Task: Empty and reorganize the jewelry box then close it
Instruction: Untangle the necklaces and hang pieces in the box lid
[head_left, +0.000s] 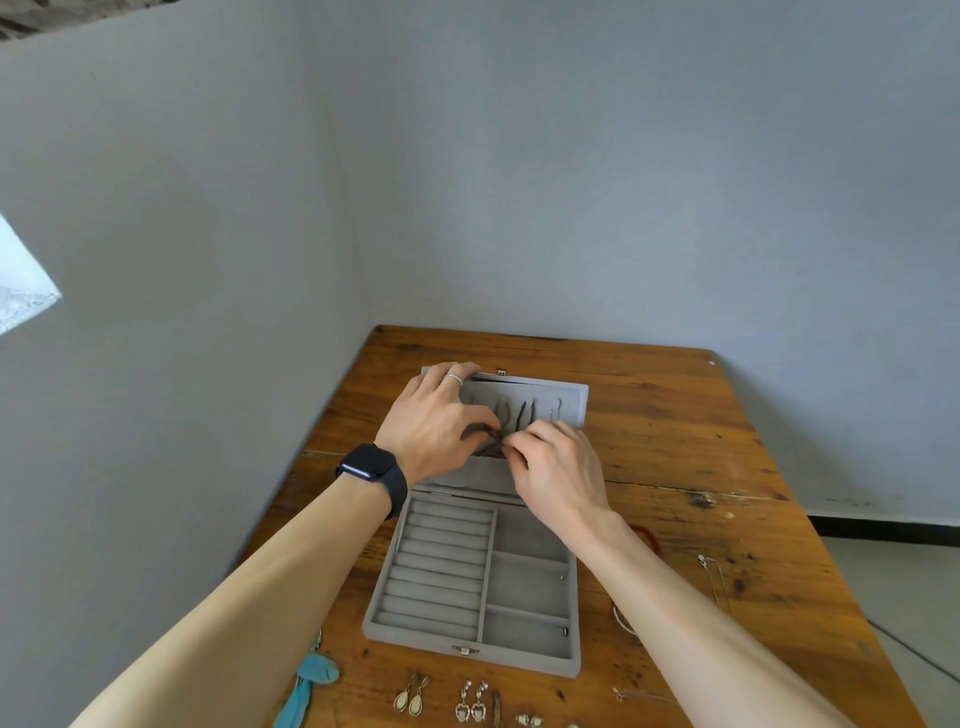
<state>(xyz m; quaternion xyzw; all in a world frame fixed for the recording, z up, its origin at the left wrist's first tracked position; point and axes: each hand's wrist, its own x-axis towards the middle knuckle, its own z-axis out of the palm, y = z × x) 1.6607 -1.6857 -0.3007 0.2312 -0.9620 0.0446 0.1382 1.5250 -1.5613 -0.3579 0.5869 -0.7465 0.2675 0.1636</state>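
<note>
A grey velvet jewelry box (530, 660) lies open on the wooden table (675, 467), its lid (571, 400) tilted back. The base holds ring rolls on the left and three compartments on the right, with two small studs in them. Dark chain necklaces (524, 413) hang inside the lid. My left hand (434, 423), with a ring and a black watch on the wrist, and my right hand (558, 465) meet at the lid's lower pocket. Both pinch a dark necklace (491, 444) between their fingertips.
Earrings (413, 696) and heart-shaped earrings (470, 701) lie along the table's front edge. A turquoise pendant (317, 673) sits at the front left. A thin silver chain (714, 577) and a reddish bead bracelet (649, 535) lie right of the box. Walls stand close on the left and behind.
</note>
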